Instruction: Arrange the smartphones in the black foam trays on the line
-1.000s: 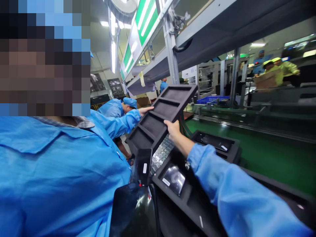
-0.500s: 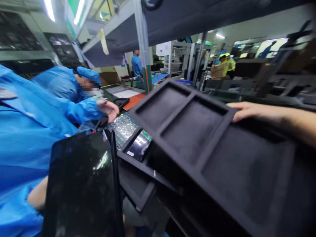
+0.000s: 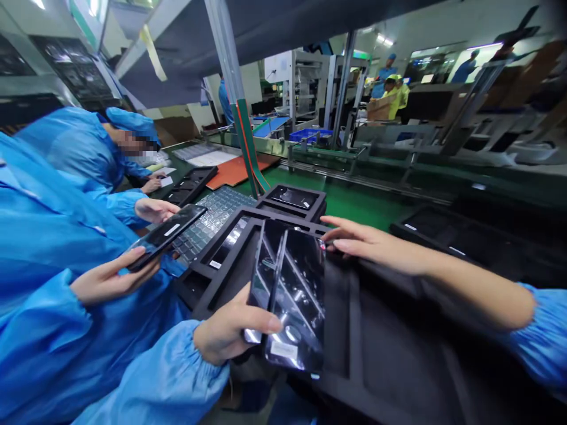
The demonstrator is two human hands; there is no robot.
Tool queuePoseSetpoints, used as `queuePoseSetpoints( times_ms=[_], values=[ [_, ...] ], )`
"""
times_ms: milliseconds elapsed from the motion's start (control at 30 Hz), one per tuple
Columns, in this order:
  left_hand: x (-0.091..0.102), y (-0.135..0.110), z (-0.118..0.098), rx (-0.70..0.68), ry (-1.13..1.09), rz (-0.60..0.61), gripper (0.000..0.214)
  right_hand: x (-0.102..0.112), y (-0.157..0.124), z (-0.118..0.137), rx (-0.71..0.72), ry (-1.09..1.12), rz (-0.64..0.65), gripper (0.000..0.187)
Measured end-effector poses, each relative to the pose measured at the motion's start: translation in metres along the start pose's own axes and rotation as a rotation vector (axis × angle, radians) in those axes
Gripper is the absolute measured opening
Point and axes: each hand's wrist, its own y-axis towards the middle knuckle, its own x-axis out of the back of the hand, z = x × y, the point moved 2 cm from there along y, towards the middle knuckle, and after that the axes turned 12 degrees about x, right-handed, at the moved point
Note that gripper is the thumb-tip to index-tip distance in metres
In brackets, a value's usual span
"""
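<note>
Foam trays (image 3: pixel 283 206) are spread on the green surface (image 3: pixel 354 206); beside them, glossy panels (image 3: pixel 292 295) are gripped by the left hand (image 3: pixel 230 330), the right hand (image 3: pixel 367 242) lying open.

I count two glossy black panels (image 3: pixel 290 295) in my left hand (image 3: pixel 225 330) — just beside the near tray (image 3: pixel 398 330). Beyond that tray sit three more black trays — and one phone (image 3: pixel 166 235) left of it.

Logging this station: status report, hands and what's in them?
Left hand gripping two glossy black panels. Right hand open, fingertips at their top edge, over the black foam tray. Co-worker's hand close by, left.
</note>
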Motion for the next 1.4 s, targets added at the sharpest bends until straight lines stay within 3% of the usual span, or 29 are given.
queuePoseSetpoints(
  times_ms=[67, 133, 200, 367, 467, 567, 667, 800, 867, 967, 1100, 1167, 1267, 1400],
  values=[
    [-0.056, 0.018, 0.02, 0.087, -0.014, 0.115, 0.053, -0.022, -0.002, 0.0, -0.07, 0.243, -0.035, 0.072],
    [-0.082, 0.027, 0.031, 0.185, -0.09, 0.231, 0.062, -0.036, -0.002, -0.007, -0.135, 0.429, -0.093, 0.067],
    [-0.078, 0.027, 0.029, 0.207, -0.132, 0.221, 0.056, -0.038, -0.002, -0.016, -0.185, 0.516, -0.136, 0.059],
    [-0.026, 0.008, 0.001, 0.116, -0.118, 0.037, 0.049, -0.019, -0.002, -0.032, -0.236, 0.415, -0.147, 0.058],
    [-0.014, 0.006, -0.002, 0.135, -0.024, 0.019, 0.05, -0.014, 0.001, -0.03, -0.189, 0.146, -0.028, 0.053],
    [-0.015, 0.011, 0.002, 0.136, 0.018, 0.03, 0.054, -0.017, 0.004, -0.022, -0.016, -0.406, 0.05, 0.04],
    [-0.019, 0.017, 0.002, 0.052, 0.002, -0.017, 0.068, -0.028, 0.002, -0.014, 0.127, -0.903, 0.065, 0.032],
    [-0.021, 0.027, 0.002, -0.087, 0.077, -0.08, 0.075, -0.042, -0.003, -0.004, 0.274, -1.285, 0.05, 0.024],
    [-0.019, 0.032, 0.004, -0.154, 0.223, -0.095, 0.077, -0.043, -0.003, 0.004, 0.381, -1.342, 0.007, 0.024],
    [-0.015, 0.031, 0.005, -0.341, 0.514, -0.201, 0.076, -0.033, -0.001, 0.016, 0.505, -1.22, -0.069, 0.026],
    [-0.006, 0.0, 0.001, -0.614, 0.815, -0.531, 0.052, -0.008, -0.004, 0.023, 0.552, -0.986, -0.256, 0.026],
    [-0.001, -0.02, 0.005, -0.567, 0.843, -0.559, 0.038, 0.003, -0.011, 0.016, 0.495, -0.876, -0.326, 0.027],
    [0.014, -0.048, 0.022, -0.419, 0.708, -0.615, 0.023, 0.009, -0.021, -0.002, 0.285, -0.61, -0.331, 0.031],
    [0.04, -0.067, 0.053, -0.325, 0.399, -0.846, 0.014, -0.015, -0.015, -0.008, -0.057, 0.185, -0.132, 0.054]
  ],
)
